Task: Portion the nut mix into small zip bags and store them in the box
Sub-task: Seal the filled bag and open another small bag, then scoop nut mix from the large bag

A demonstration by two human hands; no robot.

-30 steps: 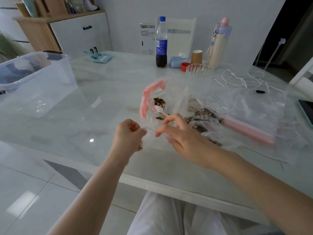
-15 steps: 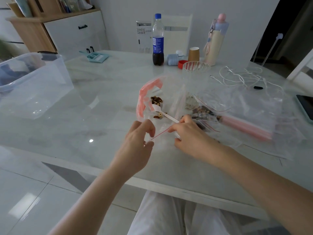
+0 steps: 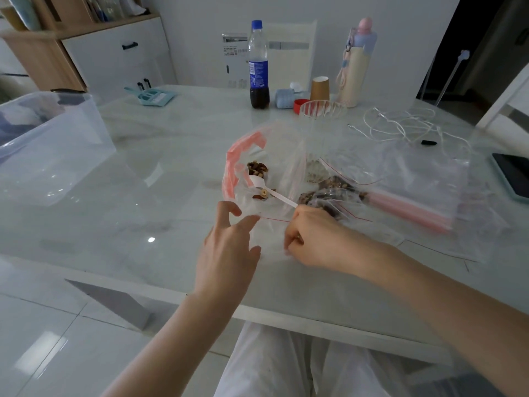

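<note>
The spoon (image 3: 269, 190) serves as the reference. It is white plastic and lies inside the big bag (image 3: 257, 167), a clear bag with a pink zip strip standing open on the desk (image 3: 171, 167). Its bowl points away from the person, and a few nuts (image 3: 257, 168) lie just beyond it and beside its stem.

Left hand (image 3: 229, 247): nearer the person than the spoon, fingers spread and loose, grip apart, holding nothing. Its fingertips are at the left end of the small bag's red zip line; contact cannot be confirmed.

Right hand (image 3: 312, 239): just beyond the handle end of the spoon, fingers curled. Grip is clamped on the small bag (image 3: 272, 236), a clear zip bag lying flat on the desk between both hands.

Right of the spoon: filled bags (image 3: 329, 193) of nut mix, lying on more clear plastic.

Far left of the spoon: the box (image 3: 54, 144), a clear tub, at the desk's left end, well apart from the bags.

Beyond the spoon, at the far desk edge: a cola bottle (image 3: 259, 64) and a paper cup (image 3: 319, 88).
</note>
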